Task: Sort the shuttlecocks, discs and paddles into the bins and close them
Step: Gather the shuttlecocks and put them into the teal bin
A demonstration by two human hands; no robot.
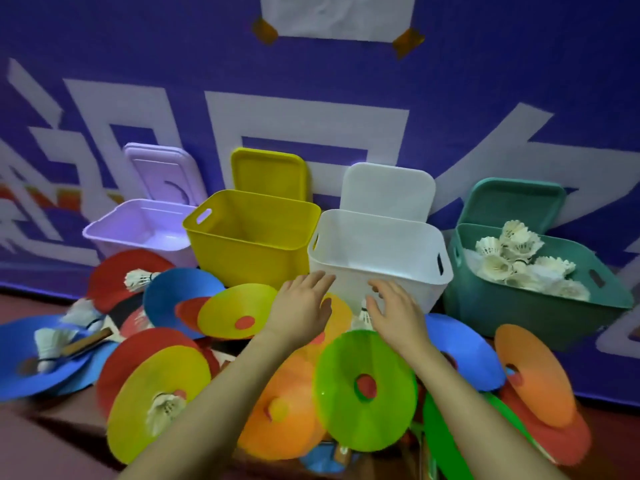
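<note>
Ringing glossy holed discs (365, 389), ribbed bins (377, 258).

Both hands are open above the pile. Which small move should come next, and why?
Probably lower the right hand onto the white feather shuttlecock just below it. The teal plastic bin already holds shuttlecocks; both hands hold nothing, the left hand too.

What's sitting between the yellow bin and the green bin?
In the head view, one white bin stands between the yellow bin and the green bin. It looks empty, its lid propped up behind it.
</note>
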